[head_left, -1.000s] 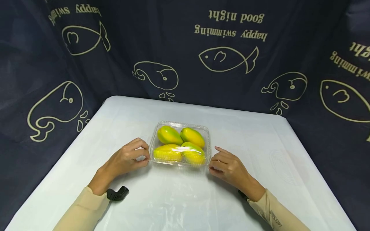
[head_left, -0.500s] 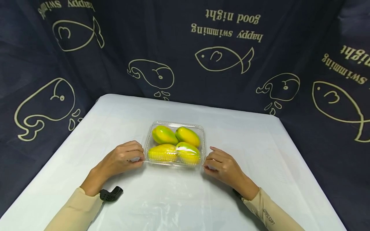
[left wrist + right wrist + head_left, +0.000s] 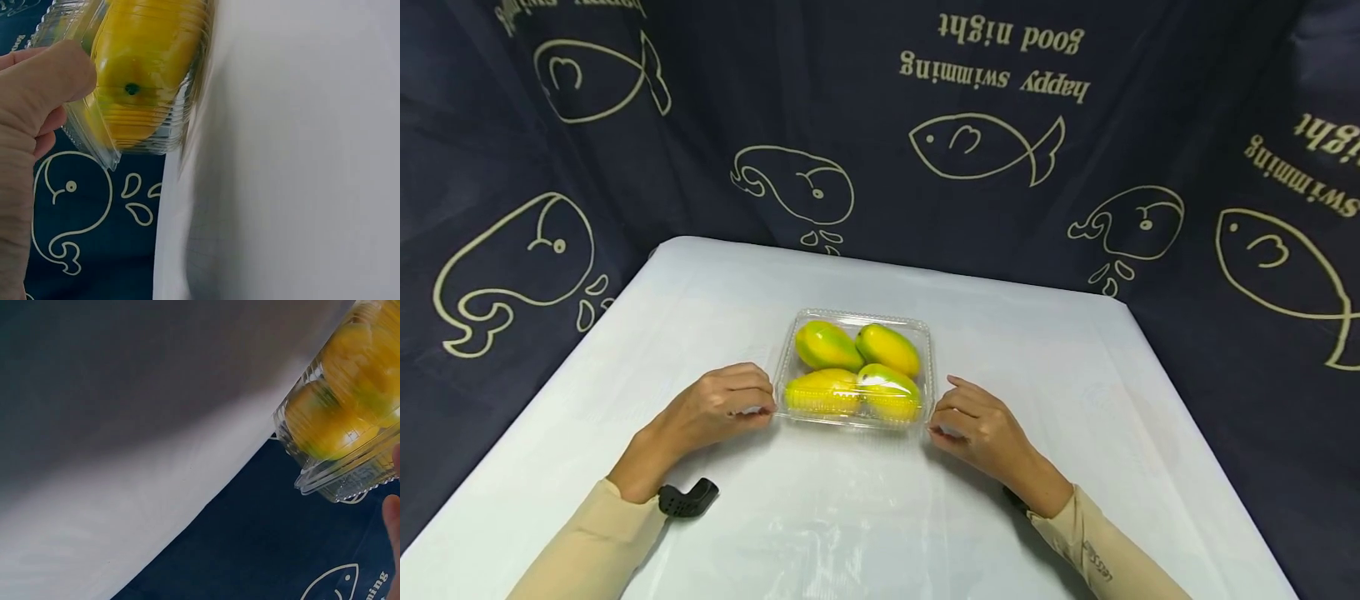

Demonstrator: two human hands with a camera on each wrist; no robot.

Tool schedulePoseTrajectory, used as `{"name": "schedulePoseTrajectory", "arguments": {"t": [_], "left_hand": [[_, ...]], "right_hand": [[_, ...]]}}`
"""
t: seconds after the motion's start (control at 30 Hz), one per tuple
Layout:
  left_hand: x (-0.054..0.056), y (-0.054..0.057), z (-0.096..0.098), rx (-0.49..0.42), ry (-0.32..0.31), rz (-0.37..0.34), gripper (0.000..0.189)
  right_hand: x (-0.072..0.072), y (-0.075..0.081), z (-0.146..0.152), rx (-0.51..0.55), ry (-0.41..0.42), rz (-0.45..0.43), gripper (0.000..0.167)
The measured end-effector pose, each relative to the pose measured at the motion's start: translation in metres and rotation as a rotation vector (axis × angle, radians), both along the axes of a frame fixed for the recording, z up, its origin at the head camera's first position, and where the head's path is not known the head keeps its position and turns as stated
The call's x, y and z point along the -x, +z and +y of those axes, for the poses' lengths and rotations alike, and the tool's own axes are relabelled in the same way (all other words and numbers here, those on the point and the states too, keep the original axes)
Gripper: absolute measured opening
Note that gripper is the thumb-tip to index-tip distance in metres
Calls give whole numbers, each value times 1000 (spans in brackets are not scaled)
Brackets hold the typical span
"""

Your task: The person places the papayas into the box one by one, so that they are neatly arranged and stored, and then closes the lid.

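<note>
A clear plastic clamshell box (image 3: 854, 423) with a ridged rim lies on the white table, its lid down. Inside are several yellow-green mangoes (image 3: 826, 345), two behind and two in front. At the box's front left corner my left hand (image 3: 711, 406) pinches the rim between thumb and fingers. The left wrist view shows the thumb (image 3: 72, 69) on top of that rim, beside a mango. On the opposite side, my right hand (image 3: 979, 427) holds the front right corner with curled fingers, the index finger raised. Only some fingertips (image 3: 392, 515) enter the right wrist view.
A white cover (image 3: 820, 517) spreads over the table. Behind and beside it hangs a dark blue cloth (image 3: 865, 75) printed with fish, whales and upside-down lettering. A black wrist device (image 3: 688, 498) sits at the left cuff.
The head view has shifted slightly, so everything appears a little farther left. Both hands keep their places at the box's front corners, and the box and mangoes stay put on the table.
</note>
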State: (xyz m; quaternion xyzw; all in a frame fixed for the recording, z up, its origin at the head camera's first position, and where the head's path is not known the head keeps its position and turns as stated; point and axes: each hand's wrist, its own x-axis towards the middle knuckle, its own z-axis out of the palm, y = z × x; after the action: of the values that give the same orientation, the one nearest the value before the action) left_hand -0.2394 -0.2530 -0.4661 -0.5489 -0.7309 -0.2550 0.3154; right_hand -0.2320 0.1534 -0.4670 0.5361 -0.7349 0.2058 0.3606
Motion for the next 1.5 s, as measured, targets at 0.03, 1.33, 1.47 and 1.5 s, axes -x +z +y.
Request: {"name": "schedulePoseTrajectory", "arguments": {"t": [0.03,1.33,1.47,1.5], "left_hand": [[-1,1,-2,5,6,-4,26],[-8,-11,0,-108,230,-594,20],[-9,-11,2,-96,238,-805,12],[-10,-10,3,-104,230,-881,10]], "right_hand": [[0,0,-1,3,0,-4,8],[-4,-3,0,31,-90,-68,25],[-4,-3,0,34,-85,-65,23],[-4,-3,0,34,-86,-64,22]]}}
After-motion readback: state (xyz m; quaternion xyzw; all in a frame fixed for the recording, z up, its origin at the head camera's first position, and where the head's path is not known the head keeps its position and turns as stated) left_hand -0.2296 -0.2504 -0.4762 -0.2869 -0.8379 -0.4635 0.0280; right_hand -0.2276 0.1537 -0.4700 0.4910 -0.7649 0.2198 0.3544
